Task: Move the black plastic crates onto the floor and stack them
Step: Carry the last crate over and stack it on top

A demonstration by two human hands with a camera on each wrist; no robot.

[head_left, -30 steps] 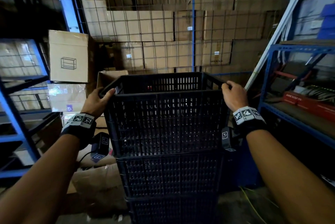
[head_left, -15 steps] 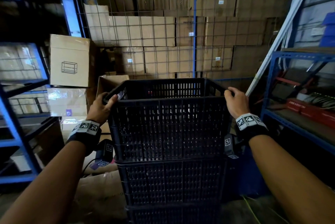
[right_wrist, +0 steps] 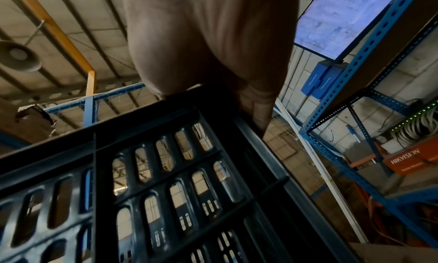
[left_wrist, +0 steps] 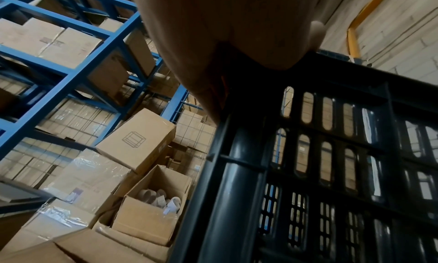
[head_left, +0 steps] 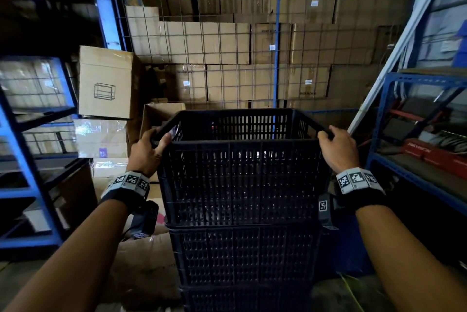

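A black slotted plastic crate [head_left: 242, 180] tops a stack of black crates [head_left: 245, 256] in front of me. My left hand [head_left: 149, 147] grips the top crate's rim at its near left corner, thumb over the edge. My right hand [head_left: 337, 147] grips the rim at the near right corner. In the left wrist view the palm [left_wrist: 227, 29] sits on the crate's corner [left_wrist: 260, 136]. In the right wrist view the fingers [right_wrist: 257, 106] curl over the rim of the crate [right_wrist: 166, 173]. The stack's base is out of sight.
Blue steel racks stand at the left [head_left: 30, 160] and right [head_left: 414, 135]. Cardboard boxes [head_left: 106, 84] pile up at the left, an open one [left_wrist: 151, 211] beside the stack. A wire mesh partition [head_left: 227, 46] with more boxes behind it closes the back. White rails [head_left: 394, 59] lean at right.
The top crate and both hands sit lower in the head view than a second ago. Both hands keep the same grip on the rim.
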